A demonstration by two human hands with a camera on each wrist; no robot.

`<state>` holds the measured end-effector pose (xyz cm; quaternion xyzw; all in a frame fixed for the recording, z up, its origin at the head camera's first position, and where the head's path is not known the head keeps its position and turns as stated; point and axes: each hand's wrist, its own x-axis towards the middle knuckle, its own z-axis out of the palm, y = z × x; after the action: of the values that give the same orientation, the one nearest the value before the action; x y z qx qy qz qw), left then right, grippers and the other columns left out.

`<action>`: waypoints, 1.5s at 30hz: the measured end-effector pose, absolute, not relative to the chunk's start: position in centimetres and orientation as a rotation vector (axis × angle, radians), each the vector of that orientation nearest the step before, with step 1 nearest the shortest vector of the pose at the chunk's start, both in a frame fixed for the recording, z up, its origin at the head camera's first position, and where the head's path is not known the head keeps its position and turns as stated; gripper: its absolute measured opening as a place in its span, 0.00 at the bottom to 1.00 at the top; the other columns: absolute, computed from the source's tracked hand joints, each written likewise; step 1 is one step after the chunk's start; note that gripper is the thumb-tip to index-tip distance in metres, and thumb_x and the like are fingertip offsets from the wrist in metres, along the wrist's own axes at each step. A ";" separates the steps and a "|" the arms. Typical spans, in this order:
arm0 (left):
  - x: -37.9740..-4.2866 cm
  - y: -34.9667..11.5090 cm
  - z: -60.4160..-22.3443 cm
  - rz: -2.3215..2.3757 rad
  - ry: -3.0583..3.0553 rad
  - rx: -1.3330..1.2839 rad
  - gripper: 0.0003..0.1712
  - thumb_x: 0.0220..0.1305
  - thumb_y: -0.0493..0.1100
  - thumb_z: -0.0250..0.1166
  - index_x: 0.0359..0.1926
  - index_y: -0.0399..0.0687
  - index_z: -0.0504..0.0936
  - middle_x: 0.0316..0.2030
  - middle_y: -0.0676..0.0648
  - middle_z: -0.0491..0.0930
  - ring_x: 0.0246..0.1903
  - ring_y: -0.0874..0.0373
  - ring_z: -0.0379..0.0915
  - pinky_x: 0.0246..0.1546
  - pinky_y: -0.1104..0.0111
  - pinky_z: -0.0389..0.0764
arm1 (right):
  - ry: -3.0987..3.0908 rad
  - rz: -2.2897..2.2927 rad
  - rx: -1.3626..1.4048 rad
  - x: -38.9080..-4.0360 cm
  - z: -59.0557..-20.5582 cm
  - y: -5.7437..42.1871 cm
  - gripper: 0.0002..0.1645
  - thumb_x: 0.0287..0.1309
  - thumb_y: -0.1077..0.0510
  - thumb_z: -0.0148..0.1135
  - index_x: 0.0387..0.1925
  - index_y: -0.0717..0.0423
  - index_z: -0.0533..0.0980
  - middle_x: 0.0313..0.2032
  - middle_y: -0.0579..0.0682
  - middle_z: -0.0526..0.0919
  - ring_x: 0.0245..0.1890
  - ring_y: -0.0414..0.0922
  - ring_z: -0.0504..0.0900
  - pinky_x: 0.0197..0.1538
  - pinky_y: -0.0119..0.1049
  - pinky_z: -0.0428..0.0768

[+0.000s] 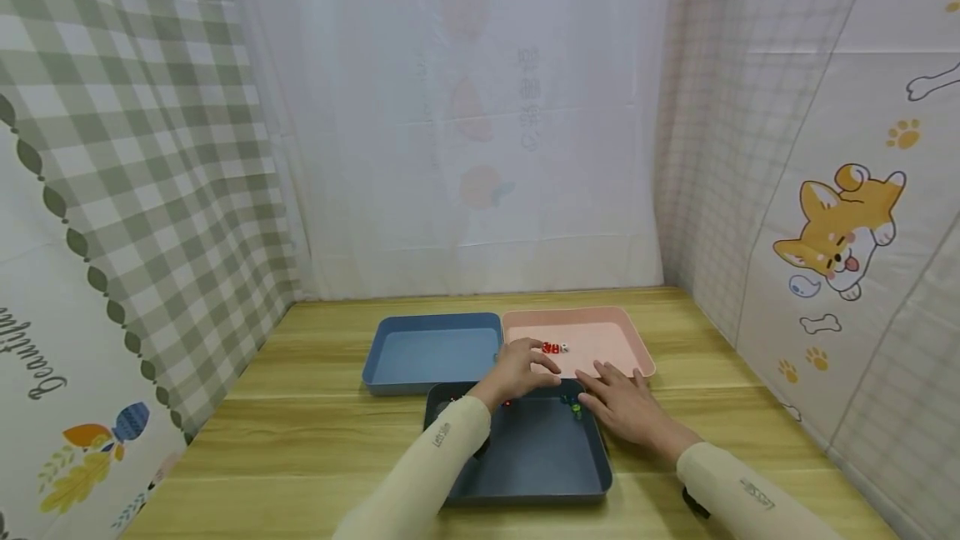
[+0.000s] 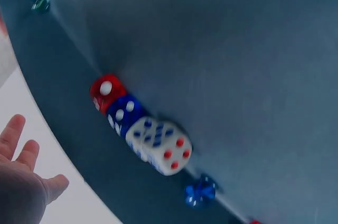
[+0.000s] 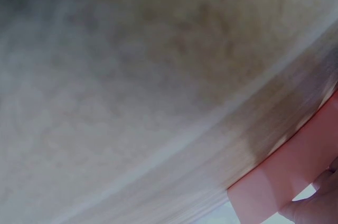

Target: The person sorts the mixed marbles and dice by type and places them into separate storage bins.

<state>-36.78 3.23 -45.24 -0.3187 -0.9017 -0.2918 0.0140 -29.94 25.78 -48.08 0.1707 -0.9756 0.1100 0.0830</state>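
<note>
My left hand (image 1: pixel 521 367) is over the front of the pink tray (image 1: pixel 637 340), fingers spread, close to red dice (image 1: pixel 555 348) and a white die (image 1: pixel 565 348). In the left wrist view, the hand (image 2: pixel 24 182) holds nothing. Along the edge of the dark tray's floor (image 2: pixel 237 76) lie a red die (image 2: pixel 108 91), a blue die (image 2: pixel 125 113), a white die (image 2: pixel 161 145) and a shiny blue piece (image 2: pixel 200 191). My right hand (image 1: pixel 622 407) lies with extended fingers at the pink tray's front rim. The right wrist view shows it (image 3: pixel 317 208) beside the pink wall (image 3: pixel 285 182).
A blue tray (image 1: pixel 435 348) stands left of the pink one. The dark tray (image 1: pixel 540 461) sits in front, with small green (image 1: pixel 576 412) and blue pieces in its back right corner. Curtains (image 1: pixel 472 148) surround the wooden table (image 1: pixel 315 415).
</note>
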 end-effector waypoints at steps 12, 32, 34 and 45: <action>-36.1 4.5 -47.1 -0.651 -2.842 -1.015 0.07 0.60 0.55 0.72 0.38 0.64 0.91 0.66 0.47 0.70 0.71 0.47 0.55 0.69 0.37 0.43 | -2.884 0.339 0.525 -29.7 -47.8 25.5 0.33 0.74 0.38 0.46 0.68 0.52 0.72 0.68 0.65 0.67 0.69 0.66 0.62 0.62 0.77 0.51; -36.2 5.8 -47.7 -0.281 -2.886 -1.011 0.05 0.58 0.56 0.73 0.36 0.69 0.90 0.62 0.54 0.74 0.69 0.57 0.58 0.70 0.40 0.48 | -2.832 0.357 0.561 -29.7 -48.0 25.7 0.31 0.73 0.40 0.49 0.67 0.53 0.73 0.66 0.67 0.68 0.67 0.67 0.64 0.60 0.78 0.52; -36.2 5.8 -47.7 -0.273 -2.888 -1.011 0.05 0.58 0.56 0.73 0.36 0.69 0.90 0.61 0.55 0.74 0.68 0.58 0.58 0.70 0.40 0.48 | -2.819 0.354 0.566 -29.8 -48.2 25.7 0.30 0.73 0.41 0.49 0.66 0.53 0.74 0.66 0.67 0.69 0.67 0.67 0.64 0.60 0.78 0.53; -36.6 4.9 -47.1 -0.371 -2.881 -1.056 0.03 0.60 0.53 0.72 0.36 0.66 0.90 0.60 0.52 0.75 0.66 0.57 0.60 0.69 0.39 0.48 | -2.878 0.334 0.523 -29.8 -48.0 25.7 0.32 0.74 0.38 0.46 0.69 0.51 0.72 0.68 0.65 0.67 0.69 0.65 0.62 0.63 0.76 0.50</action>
<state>-36.60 4.93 -47.09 -0.3417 -0.9318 -0.1201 0.0253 -29.75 25.69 -47.96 0.1767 -0.9728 0.1129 0.0988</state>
